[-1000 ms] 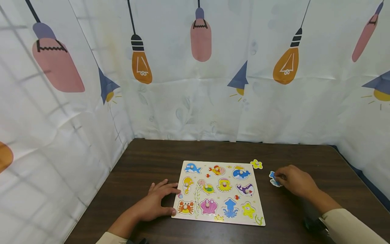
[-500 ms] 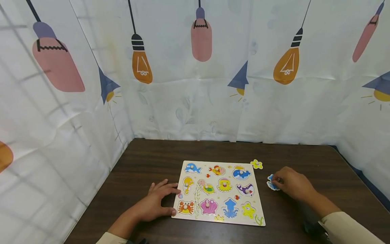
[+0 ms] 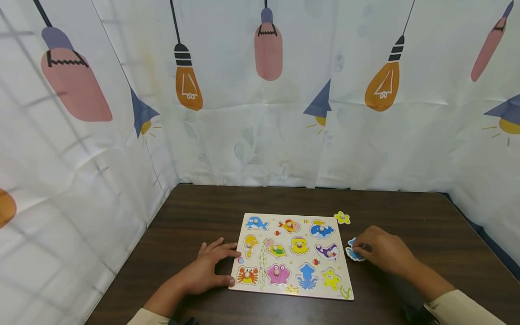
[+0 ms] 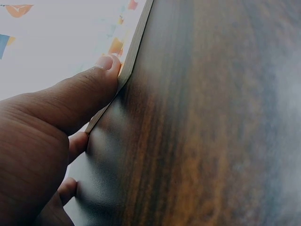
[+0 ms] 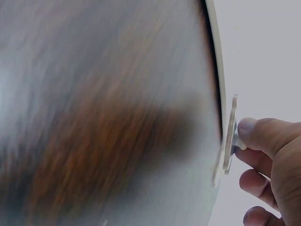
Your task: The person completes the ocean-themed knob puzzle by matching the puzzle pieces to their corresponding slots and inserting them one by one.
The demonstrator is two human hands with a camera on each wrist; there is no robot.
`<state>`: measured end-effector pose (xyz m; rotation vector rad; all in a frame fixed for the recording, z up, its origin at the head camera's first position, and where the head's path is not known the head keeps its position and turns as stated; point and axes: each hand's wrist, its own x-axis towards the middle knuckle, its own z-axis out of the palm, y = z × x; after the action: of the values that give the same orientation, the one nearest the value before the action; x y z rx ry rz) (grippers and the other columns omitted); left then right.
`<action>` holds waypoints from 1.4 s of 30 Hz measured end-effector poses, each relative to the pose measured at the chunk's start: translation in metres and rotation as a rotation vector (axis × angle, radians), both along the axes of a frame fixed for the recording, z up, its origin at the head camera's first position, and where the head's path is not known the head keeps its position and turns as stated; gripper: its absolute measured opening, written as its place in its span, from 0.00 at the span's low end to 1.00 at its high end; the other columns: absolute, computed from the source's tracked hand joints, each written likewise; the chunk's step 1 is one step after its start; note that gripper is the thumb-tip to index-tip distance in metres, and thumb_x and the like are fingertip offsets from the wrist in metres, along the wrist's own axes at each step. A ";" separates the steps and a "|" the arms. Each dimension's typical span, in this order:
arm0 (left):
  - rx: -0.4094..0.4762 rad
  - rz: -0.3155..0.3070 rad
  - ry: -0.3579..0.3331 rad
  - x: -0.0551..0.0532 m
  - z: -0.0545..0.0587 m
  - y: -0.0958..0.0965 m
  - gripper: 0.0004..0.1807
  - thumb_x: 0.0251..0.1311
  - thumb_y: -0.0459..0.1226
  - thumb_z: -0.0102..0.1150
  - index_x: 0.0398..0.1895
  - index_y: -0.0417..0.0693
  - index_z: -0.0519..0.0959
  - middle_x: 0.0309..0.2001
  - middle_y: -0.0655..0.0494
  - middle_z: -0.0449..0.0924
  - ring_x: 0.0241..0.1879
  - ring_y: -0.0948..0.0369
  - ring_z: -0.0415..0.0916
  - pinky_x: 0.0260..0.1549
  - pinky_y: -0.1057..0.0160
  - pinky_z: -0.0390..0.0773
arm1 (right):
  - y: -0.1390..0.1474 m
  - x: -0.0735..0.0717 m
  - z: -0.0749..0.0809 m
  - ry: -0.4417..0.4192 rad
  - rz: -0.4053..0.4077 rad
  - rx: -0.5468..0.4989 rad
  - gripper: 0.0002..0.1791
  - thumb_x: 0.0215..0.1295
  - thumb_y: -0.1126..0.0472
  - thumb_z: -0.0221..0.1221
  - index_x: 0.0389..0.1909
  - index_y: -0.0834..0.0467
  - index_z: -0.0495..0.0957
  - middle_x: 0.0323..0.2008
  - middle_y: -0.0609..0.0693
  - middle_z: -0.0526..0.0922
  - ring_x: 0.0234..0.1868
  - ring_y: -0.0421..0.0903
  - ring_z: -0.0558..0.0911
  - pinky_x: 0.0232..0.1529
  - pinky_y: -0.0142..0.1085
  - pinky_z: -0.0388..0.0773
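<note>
A light wooden knob puzzle board (image 3: 292, 291) with sea-animal pictures lies on the table. My left hand (image 3: 213, 266) rests at its left edge; in the left wrist view the thumb (image 4: 89, 89) presses on the board's edge. Beyond the board's right edge, my right hand (image 3: 382, 250) pinches a blue, white-rimmed puzzle piece (image 3: 352, 253) by its knob. Edge-on, that puzzle piece (image 5: 229, 139) shows in the right wrist view, with its outline partly hidden by fingers in the head view. A yellow star-shaped piece (image 3: 342, 217) with a knob lies at the board's top right corner.
The dark wooden table (image 3: 207, 203) reaches back to a white curtain (image 3: 243, 149) printed with lamps. On the board, the blue squid (image 3: 307, 276) and yellow starfish (image 3: 331, 280) pictures show no knobs; several other animals, such as the crab (image 3: 247, 276), have them.
My right hand has moved left and slightly nearer with the blue puzzle piece, closer to the board's right edge. The left hand and the board have stayed in place.
</note>
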<state>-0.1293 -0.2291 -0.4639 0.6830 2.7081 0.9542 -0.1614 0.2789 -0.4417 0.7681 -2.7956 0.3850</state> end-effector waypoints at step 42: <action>-0.012 0.011 0.017 0.000 -0.003 -0.001 0.33 0.54 0.56 0.75 0.65 0.67 0.78 0.73 0.59 0.68 0.78 0.41 0.46 0.67 0.26 0.31 | -0.055 0.020 0.007 -0.013 0.177 -0.027 0.07 0.55 0.55 0.77 0.32 0.42 0.89 0.33 0.29 0.78 0.36 0.32 0.73 0.27 0.29 0.74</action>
<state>-0.1297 -0.2296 -0.4673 0.6783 2.7328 0.9377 -0.1414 0.2235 -0.4348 1.0136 -2.7364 0.4587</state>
